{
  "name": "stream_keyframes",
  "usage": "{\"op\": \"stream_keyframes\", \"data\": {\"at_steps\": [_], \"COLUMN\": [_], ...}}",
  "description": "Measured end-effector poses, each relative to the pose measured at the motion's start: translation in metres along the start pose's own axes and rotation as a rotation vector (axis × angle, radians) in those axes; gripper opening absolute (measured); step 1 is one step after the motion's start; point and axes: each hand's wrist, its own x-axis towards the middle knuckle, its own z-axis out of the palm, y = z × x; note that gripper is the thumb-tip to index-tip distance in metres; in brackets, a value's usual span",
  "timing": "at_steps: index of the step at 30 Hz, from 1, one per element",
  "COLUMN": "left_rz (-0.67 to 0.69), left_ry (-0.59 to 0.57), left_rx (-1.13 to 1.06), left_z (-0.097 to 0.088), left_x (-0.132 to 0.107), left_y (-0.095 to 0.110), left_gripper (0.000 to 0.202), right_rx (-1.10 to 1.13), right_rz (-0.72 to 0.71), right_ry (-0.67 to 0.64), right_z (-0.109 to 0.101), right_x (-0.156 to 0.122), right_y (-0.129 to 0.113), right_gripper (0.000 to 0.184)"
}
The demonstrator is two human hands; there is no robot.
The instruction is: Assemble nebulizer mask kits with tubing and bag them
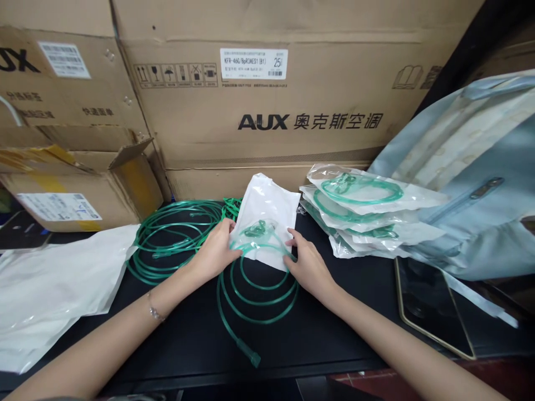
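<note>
A clear-fronted white pouch (265, 197) lies tilted in the middle of the black table. My left hand (212, 250) pinches its left edge near the opening, and my right hand (308, 266) grips the right edge. Green tubing (263, 321) shows partly inside the pouch; its lower loops hang out of the opening onto the table. One end of the tubing, with a ribbed connector (251, 355), points towards me. Left of the pouch, loose coils of green tubing (178, 223) rest behind my left hand.
Filled pouches (368, 220) are stacked on the right, beside a light-blue bag (480, 189). A dark tablet-like device (434, 306) lies by the front edge. Flat white pouches (54, 289) are at left. Cardboard boxes (271, 145) stand along the back; a smaller open box (75, 195) sits left.
</note>
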Motion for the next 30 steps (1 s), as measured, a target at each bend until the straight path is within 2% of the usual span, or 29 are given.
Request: {"op": "stream_keyframes", "data": {"at_steps": [4, 6, 8, 10, 12, 15, 17, 20, 23, 26, 28, 30], "left_rz": [-0.213, -0.284, -0.215, -0.063, 0.023, -0.038, -0.121, -0.233, -0.266, -0.264, -0.296, -0.324], "left_ry": [-0.148, -0.136, -0.061, 0.006, 0.047, 0.041, 0.015, 0.052, 0.124, 0.179, 0.176, 0.102], "left_rx": [-0.413, -0.532, -0.582, -0.590, -0.578, -0.642, -0.746, -0.815, -0.776, -0.728, -0.727, -0.775], "left_z": [0.001, 0.006, 0.013, 0.019, 0.023, 0.024, 0.023, 0.021, 0.020, 0.020, 0.018, 0.015], "left_x": [-0.001, -0.003, -0.006, -0.009, -0.013, -0.016, -0.017, -0.017, -0.015, -0.013, -0.012, -0.012], "left_y": [0.003, 0.003, 0.003, 0.004, 0.006, 0.012, 0.016, 0.017, 0.013, 0.010, 0.010, 0.013], "left_gripper": [0.052, 0.064, 0.079, 0.093, 0.099, 0.093, 0.084, 0.069, 0.053, 0.045, 0.041, 0.041], "right_rx": [0.057, 0.098, 0.151, 0.226, 0.315, 0.495, 0.688, 1.026, 1.248, 1.276, 1.192, 1.063], "right_rz": [0.016, 0.013, -0.004, -0.017, -0.016, 0.060, 0.190, 0.407, 0.472, 0.448, 0.429, 0.395], "right_ry": [0.017, 0.044, 0.091, 0.152, 0.223, 0.307, 0.288, 0.092, -0.167, -0.277, -0.228, -0.123], "right_z": [-0.001, -0.003, -0.004, -0.005, -0.005, -0.005, -0.006, -0.014, -0.026, -0.033, -0.031, -0.025], "right_x": [0.002, 0.004, 0.005, 0.005, 0.006, 0.006, 0.006, 0.004, 0.000, -0.001, 0.000, 0.002], "right_y": [0.003, 0.004, 0.003, 0.001, 0.000, -0.001, -0.002, -0.003, -0.005, -0.005, -0.004, -0.002], "right_gripper": [0.051, 0.048, 0.045, 0.042, 0.038, 0.040, 0.052, 0.073, 0.085, 0.085, 0.079, 0.070]}}
